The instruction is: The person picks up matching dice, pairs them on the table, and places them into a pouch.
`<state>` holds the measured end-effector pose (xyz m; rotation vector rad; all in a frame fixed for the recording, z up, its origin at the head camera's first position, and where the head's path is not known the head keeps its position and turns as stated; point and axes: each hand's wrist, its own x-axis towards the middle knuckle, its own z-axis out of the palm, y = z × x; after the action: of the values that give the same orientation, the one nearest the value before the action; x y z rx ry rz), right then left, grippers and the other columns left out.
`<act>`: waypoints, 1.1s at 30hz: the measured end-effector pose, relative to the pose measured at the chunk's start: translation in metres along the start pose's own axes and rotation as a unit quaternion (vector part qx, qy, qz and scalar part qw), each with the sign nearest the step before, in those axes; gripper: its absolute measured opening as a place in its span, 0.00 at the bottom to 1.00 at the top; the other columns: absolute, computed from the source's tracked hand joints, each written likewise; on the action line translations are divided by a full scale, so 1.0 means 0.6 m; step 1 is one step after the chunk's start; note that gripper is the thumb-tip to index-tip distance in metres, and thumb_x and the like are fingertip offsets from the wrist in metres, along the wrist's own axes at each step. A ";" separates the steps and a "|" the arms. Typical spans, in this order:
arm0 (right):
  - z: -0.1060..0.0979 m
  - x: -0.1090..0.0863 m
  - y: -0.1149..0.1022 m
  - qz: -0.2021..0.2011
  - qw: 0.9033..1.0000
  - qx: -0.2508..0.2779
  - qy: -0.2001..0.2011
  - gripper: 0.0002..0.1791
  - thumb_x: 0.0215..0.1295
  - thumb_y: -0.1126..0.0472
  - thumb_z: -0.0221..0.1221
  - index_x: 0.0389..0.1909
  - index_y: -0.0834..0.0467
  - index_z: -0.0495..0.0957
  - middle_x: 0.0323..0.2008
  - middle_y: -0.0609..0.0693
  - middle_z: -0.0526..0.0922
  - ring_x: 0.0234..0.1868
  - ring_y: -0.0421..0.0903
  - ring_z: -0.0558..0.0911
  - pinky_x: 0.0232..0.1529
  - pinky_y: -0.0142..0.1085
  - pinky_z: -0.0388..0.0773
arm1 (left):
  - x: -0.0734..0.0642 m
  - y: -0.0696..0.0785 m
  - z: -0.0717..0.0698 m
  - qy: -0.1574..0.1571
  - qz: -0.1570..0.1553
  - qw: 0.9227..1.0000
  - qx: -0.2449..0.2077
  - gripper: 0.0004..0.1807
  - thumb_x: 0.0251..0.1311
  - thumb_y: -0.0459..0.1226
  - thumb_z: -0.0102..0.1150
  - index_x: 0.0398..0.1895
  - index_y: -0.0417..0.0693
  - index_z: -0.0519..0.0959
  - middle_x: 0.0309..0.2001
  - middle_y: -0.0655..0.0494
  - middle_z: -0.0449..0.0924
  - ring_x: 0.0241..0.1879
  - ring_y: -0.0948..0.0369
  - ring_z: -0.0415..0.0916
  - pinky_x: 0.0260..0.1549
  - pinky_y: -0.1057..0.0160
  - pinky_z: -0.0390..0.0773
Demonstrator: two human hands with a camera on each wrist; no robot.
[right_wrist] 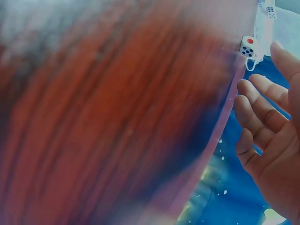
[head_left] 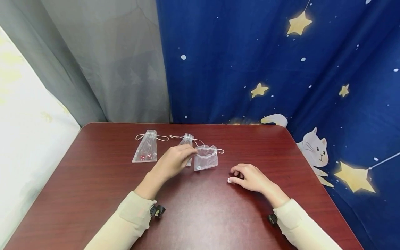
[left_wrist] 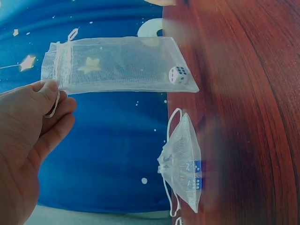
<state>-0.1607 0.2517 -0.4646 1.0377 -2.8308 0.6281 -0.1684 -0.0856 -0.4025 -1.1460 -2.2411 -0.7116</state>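
The left hand (head_left: 175,158) pinches the rim of a sheer white drawstring pouch (head_left: 206,161) between thumb and fingers and holds it upright. Its mouth is spread, and a white die (left_wrist: 178,75) lies in a bottom corner. To the right, the right hand (head_left: 250,176) hovers over the table with parted, slightly bent fingers. Just off its thumb tip is another white die (right_wrist: 247,47), with a gap visible in the right wrist view. Beside the held pouch stands a gathered pouch (left_wrist: 180,154) with blue dice, partly hidden by the left hand in the head view.
Farther left on the dark red table (head_left: 103,187) lies a third drawn pouch (head_left: 147,147) with red dice inside. Its string loops spread out to both sides. Blue and grey curtains (head_left: 218,69) hang behind the table's far edge.
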 end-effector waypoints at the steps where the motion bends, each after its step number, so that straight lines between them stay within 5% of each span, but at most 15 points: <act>1: 0.001 0.000 0.000 -0.001 1.000 -0.001 -0.004 0.14 0.61 0.49 0.71 0.40 0.54 0.84 0.30 0.40 0.79 0.28 0.39 0.77 0.32 0.32 0.75 | 0.000 0.000 0.000 0.000 0.000 1.000 0.000 0.09 0.58 0.23 0.67 0.41 0.40 0.86 0.38 0.54 0.86 0.38 0.60 0.84 0.43 0.63 0.84; 9: 0.007 0.005 -0.003 -0.010 0.999 0.006 -0.038 0.09 0.61 0.54 0.71 0.37 0.53 0.84 0.28 0.39 0.78 0.26 0.35 0.74 0.30 0.31 0.73 | -0.001 0.001 0.002 -0.004 0.000 1.000 -0.001 0.09 0.58 0.23 0.66 0.40 0.40 0.86 0.38 0.54 0.86 0.38 0.60 0.84 0.43 0.62 0.84; 19: 0.007 0.006 -0.006 -0.030 0.999 0.003 -0.021 0.04 0.63 0.57 0.70 0.31 0.47 0.83 0.26 0.33 0.75 0.25 0.31 0.73 0.28 0.29 0.72 | -0.002 0.001 0.003 -0.003 0.002 1.000 -0.003 0.08 0.58 0.24 0.67 0.40 0.40 0.86 0.38 0.53 0.86 0.38 0.59 0.84 0.43 0.62 0.84; 26: -0.025 0.020 -0.015 -0.007 1.000 0.007 0.025 0.06 0.65 0.54 0.68 0.31 0.45 0.80 0.26 0.33 0.74 0.26 0.35 0.76 0.30 0.30 0.74 | -0.001 0.001 0.003 0.000 0.001 1.000 0.000 0.08 0.58 0.24 0.67 0.40 0.40 0.86 0.38 0.53 0.86 0.39 0.60 0.84 0.43 0.62 0.84; 33: -0.084 0.053 -0.029 -0.026 0.994 0.040 0.103 0.04 0.64 0.58 0.69 0.34 0.49 0.82 0.26 0.36 0.75 0.25 0.37 0.75 0.26 0.31 0.73 | 0.000 0.001 0.001 0.004 -0.001 1.000 0.003 0.08 0.58 0.24 0.68 0.40 0.40 0.86 0.38 0.53 0.86 0.38 0.59 0.84 0.43 0.62 0.84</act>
<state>-0.1781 0.2403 -0.4063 0.9905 -2.6132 0.8010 -0.1681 -0.0847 -0.4027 -1.1372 -2.2369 -0.7071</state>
